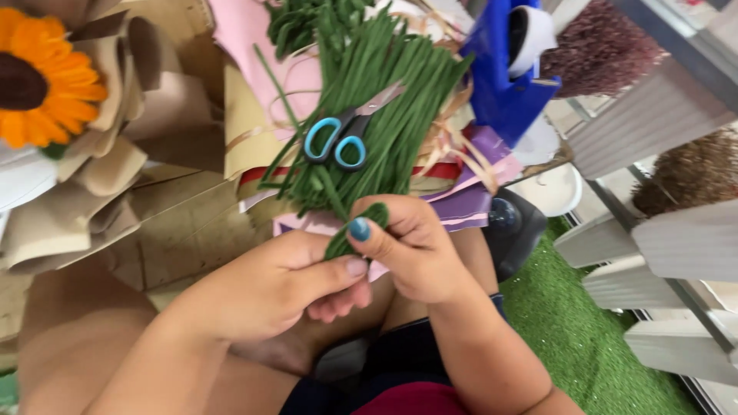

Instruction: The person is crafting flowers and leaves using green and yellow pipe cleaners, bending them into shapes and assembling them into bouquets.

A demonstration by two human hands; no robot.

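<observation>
Both hands pinch one green chenille stem above the person's lap, just below the stem pile.

Left hand (pixel 284 288): thumb and fingers closed on the lower end of the green chenille stem (pixel 355 229). Right hand (pixel 411 246): fingers closed around its upper, curled end, thumb pressing it. Pile of green stems (pixel 384 100) lies just beyond the hands on coloured paper sheets (pixel 461 204). Blue-handled scissors (pixel 342 138) rest on the pile, blades shut. Orange paper sunflower (pixel 42 84) in tan wrapping sits well left of the pile.
</observation>
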